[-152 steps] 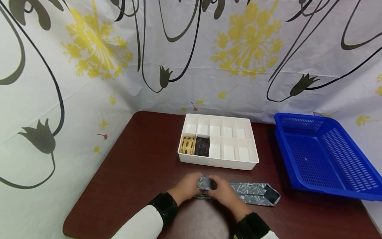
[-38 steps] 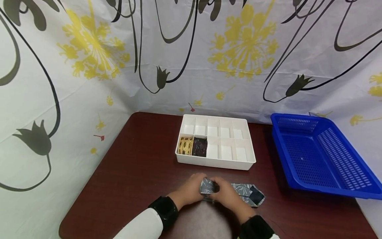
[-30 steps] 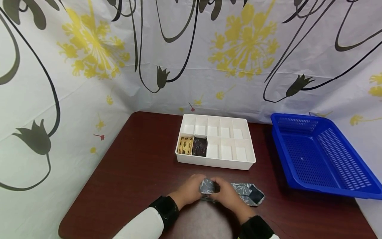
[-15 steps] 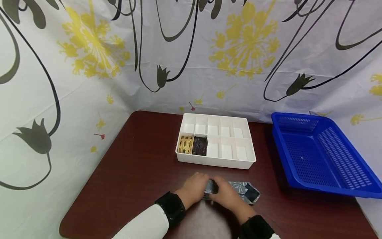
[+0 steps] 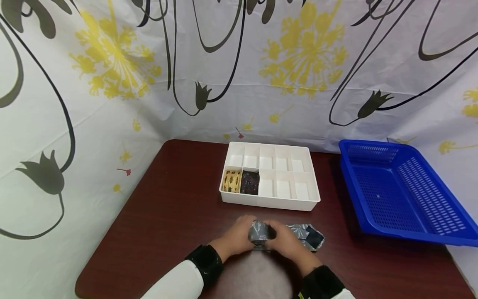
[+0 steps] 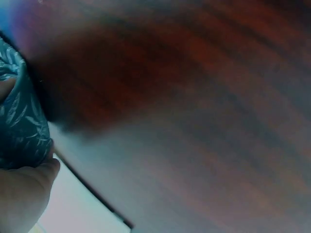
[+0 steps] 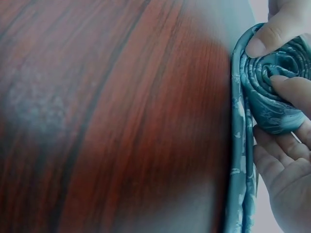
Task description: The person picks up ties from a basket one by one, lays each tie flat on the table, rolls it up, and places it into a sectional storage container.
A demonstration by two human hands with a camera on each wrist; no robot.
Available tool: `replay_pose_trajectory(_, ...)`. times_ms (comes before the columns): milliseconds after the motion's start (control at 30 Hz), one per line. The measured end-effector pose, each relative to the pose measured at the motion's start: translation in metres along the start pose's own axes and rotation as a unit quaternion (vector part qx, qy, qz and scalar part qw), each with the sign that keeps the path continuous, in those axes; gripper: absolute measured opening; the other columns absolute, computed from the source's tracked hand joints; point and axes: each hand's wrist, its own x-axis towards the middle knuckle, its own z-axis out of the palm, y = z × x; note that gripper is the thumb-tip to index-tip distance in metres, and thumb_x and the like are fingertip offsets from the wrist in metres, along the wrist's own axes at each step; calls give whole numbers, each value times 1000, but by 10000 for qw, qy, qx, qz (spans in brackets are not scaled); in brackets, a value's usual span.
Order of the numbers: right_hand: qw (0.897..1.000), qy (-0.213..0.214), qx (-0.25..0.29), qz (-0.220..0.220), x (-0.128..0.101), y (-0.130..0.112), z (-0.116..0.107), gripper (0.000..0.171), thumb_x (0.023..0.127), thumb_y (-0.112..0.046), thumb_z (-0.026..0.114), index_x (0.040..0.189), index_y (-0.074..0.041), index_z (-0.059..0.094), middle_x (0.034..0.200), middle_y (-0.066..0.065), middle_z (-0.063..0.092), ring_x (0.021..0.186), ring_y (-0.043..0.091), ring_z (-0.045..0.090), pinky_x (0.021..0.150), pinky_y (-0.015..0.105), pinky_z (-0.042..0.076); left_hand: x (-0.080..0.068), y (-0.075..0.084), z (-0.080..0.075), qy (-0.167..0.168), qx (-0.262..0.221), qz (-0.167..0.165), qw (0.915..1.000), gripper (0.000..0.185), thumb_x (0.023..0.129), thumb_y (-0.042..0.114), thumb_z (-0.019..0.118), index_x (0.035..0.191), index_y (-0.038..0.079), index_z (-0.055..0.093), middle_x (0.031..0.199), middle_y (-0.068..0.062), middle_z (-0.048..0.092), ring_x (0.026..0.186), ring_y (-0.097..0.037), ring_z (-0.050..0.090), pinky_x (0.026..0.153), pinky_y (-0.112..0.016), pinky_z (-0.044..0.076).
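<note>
Both hands close on the same thing: a grey-blue patterned necktie (image 5: 261, 232), most of it wound into a tight coil. The left hand (image 5: 236, 237) curls its fingers round the coil from the left, and the right hand (image 5: 284, 243) pinches it from the right. In the right wrist view a fingertip (image 7: 256, 47) presses on the outer wrap while another rests on the spiral's centre — a close, narrow grip, holding the roll firm. The left wrist view shows only a fold of the shiny cloth against the heel of that hand.

The coil stands on the near part of the dark red wooden table (image 5: 168, 216), close to the person's body. The tie's unrolled tail (image 5: 308, 236) lies flat to the right of the fingers, its long axis running left to right along the table edge, ending in a dark-lined tip. So the loose length lies on the right hand's side — that hand is the nearer one to it.

Beyond the hands sits a white divided organiser box (image 5: 269, 198). Its front-left compartment holds a rolled yellow tie (image 5: 231, 182), and the one just beside it a rolled dark tie (image 5: 250, 182). A blue plastic basket (image 5: 401, 193) stands well apart at the right.
</note>
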Motion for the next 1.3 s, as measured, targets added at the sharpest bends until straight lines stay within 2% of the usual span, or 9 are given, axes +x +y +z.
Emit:
replay_pose_trajectory(100,9999,20,121,21,0,2,-1,49,68,2,74,116,-1,63,113,11,64,100,22,56,87,39,46,1,-3,2,52,-231,-38,9997,55,68,6,78,117,8,55,103,2,55,95,-12,49,86,-27,45)
replay_pose_trajectory(300,9998,143,140,51,-2,3,0,49,69,2,75,117,0,64,113,11,65,100,23,57,87,38,47,4,1,5,247,-221,43,9994,35,75,6,73,106,10,59,93,5,56,87,-9,51,81,-26,46)
replay_pose_trajectory(400,9997,197,159,75,-4,3,0,51,69,3,75,118,0,63,113,11,65,102,23,57,88,37,47,5,6,4,209,112,70,9997,26,76,4,71,96,13,59,86,7,55,82,-8,50,78,-25,46)
replay_pose_trajectory(533,9993,278,222,60,-5,3,1,53,66,6,75,117,1,62,111,11,65,100,24,58,86,36,47,7,16,0,20,847,-64,9964,30,72,-2,73,92,14,57,85,6,56,81,-9,50,74,-24,46)
replay_pose_trajectory(667,9993,295,238,36,-5,3,3,55,64,3,77,116,2,61,109,11,65,98,23,57,85,36,47,7,27,-2,-135,1500,-252,9883,33,72,-2,75,96,12,57,91,0,58,84,-13,52,73,-26,48)
replay_pose_trajectory(867,9999,79,99,59,-5,0,1,61,66,-1,79,123,4,58,113,13,64,100,24,58,85,41,48,6,40,-2,-148,2165,-368,9755,27,78,1,72,100,10,60,96,-4,60,92,-17,56,75,-29,51)
replay_pose_trajectory(1067,9999,-146,-36,29,-5,-2,-1,64,68,-2,77,128,6,54,121,18,61,106,28,57,87,46,47,7,50,-4,-344,2600,-525,9636,29,79,6,75,104,8,60,98,-6,59,95,-18,55,75,-31,53)
replay_pose_trajectory(1167,9998,-155,-16,109,-6,-1,0,63,69,-1,75,128,5,54,122,18,60,108,29,57,88,46,47,6,47,-5,-363,2422,-468,9684,32,77,6,76,104,10,59,97,-5,57,93,-17,54,74,-30,52)
replay_pose_trajectory(1300,9998,-89,60,181,-6,-1,1,58,68,3,74,124,3,58,118,16,63,103,27,58,84,44,48,6,29,-3,-109,1451,-198,9892,38,71,10,78,102,13,56,96,1,56,93,-14,52,79,-28,49)
